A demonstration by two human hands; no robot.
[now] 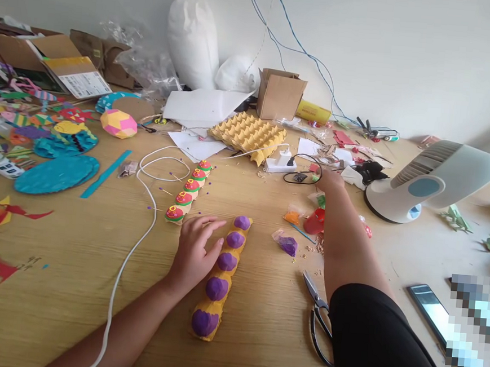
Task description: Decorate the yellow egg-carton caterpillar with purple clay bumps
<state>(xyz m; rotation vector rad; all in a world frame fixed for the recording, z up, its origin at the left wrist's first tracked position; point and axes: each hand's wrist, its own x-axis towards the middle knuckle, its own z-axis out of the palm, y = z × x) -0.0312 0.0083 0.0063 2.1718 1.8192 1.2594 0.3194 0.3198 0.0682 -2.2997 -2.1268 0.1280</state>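
Observation:
My left hand (198, 245) rests beside an egg-carton strip (221, 275) painted yellow with purple domes of clay; its fingers are loosely stretched and the thumb is at the strip's left edge. To the left lies a second strip (188, 191) decorated in red and green with yellow rings. My right hand (329, 181) reaches far forward over small items near the power strip (278, 164), its fingers mostly hidden, so what it touches cannot be made out. Close to that forearm are a red cup (314, 220), a bag of purple clay (286, 244) and an orange packet (292, 217).
Scissors (318, 308) lie by my right sleeve. A white fan (423, 180) and a phone (434, 314) are on the right. A white cable (126, 259) crosses the table's left part. Behind stand a yellow egg tray (249, 134) and a cardboard box (279, 96).

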